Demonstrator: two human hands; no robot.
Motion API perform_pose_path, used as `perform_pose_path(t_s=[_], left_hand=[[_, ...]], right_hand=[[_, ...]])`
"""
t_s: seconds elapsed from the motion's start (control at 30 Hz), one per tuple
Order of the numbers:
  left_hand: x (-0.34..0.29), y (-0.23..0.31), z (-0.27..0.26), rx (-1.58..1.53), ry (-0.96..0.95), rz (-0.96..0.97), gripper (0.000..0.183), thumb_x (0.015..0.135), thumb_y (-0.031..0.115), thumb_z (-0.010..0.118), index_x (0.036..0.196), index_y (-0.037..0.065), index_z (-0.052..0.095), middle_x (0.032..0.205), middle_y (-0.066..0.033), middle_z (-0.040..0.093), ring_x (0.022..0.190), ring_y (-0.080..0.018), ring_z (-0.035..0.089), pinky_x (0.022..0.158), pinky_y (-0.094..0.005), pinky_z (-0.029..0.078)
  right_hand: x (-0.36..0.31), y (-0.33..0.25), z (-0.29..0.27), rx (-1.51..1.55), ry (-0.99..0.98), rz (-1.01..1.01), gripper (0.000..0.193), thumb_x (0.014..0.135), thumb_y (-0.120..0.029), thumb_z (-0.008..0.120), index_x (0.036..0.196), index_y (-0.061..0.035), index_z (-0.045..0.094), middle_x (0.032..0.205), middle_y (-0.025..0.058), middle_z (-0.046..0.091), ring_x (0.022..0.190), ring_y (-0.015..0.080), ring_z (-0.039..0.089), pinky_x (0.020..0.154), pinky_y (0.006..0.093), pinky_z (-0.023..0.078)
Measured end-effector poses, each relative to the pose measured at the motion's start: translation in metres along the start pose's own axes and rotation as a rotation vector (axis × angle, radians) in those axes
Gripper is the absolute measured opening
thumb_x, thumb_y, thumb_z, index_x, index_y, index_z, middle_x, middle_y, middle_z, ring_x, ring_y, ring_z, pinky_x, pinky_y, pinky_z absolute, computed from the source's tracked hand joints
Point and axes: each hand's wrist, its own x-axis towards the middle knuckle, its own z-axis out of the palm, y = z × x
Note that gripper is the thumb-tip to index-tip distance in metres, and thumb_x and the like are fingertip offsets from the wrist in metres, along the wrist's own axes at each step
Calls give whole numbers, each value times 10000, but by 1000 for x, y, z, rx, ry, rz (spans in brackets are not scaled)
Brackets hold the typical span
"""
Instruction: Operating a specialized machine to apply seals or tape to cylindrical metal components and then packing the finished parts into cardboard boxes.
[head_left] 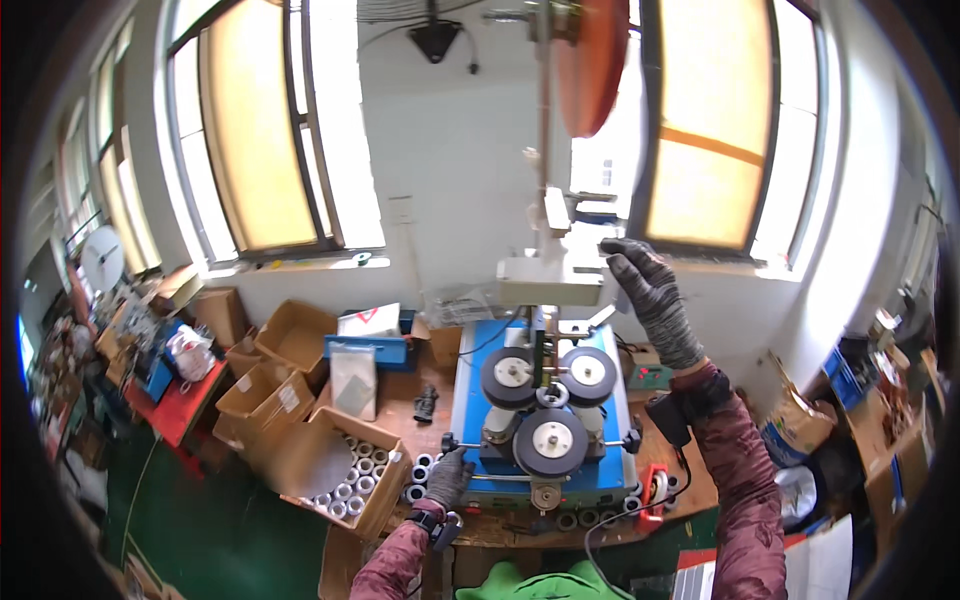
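Observation:
A winding machine (480, 400) with a blue top stands on the bench before me. Three black rollers (548, 445) with pale hubs surround a small ring (552, 396) at its middle. My left hand (448, 478), in a grey glove, is closed at the black knob (447, 441) on the machine's near left side. My right hand (645, 290), also gloved, is raised at the right of the pale box (550, 282) above the rollers. Its fingers stretch left, with nothing visible in them. A lever (603, 316) sits below that hand.
At the left, a cardboard box (385, 500) holds several pale rings, partly covered by a blurred round shape. More rings (421, 470) lie beside the machine. A red tape dispenser (652, 492) stands at right. A cable (592, 535) loops over the bench's near edge. An orange-red disc (592, 70) hangs overhead.

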Motion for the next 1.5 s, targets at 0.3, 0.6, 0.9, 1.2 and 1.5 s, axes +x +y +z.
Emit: perform_pose_path(t_s=[0.3,0.6,0.9,1.2,1.5], left_hand=[[-32,23,-41,-24,63,-117,402,872,295,548,1174,32,503,1072,-184,576,990,-339,565,838,-417,450],[-32,70,-80,-84,181,-107,303,871,198,562,1131,45,536,1004,-165,600,913,-320,597,782,-382,474],[14,144,-76,-355,178,120,199,835,92,599,1030,55,588,875,-138,628,803,-298,623,681,-368,496],[-20,204,-19,-653,-480,-88,238,894,224,557,1067,61,579,921,-107,618,852,-226,608,780,-326,476],[9,212,-36,-825,-240,-41,190,811,54,667,997,41,632,931,-39,633,864,-97,587,764,-254,493]], right_hand=[[5,22,-17,15,-21,-13,26,876,-59,548,887,-55,571,750,-22,506,611,68,462,551,225,410],[-23,31,-10,-281,-131,-96,35,833,-17,539,822,8,517,667,87,459,642,147,475,563,317,402],[-134,59,54,-226,-106,4,79,768,-44,596,734,-59,527,638,132,519,569,310,545,516,369,428],[-340,66,52,-126,-486,372,104,722,-108,613,716,-24,552,664,144,554,599,310,565,561,361,456],[-341,55,38,79,-402,558,139,795,-176,618,887,-74,629,829,109,618,781,281,615,673,362,491]])
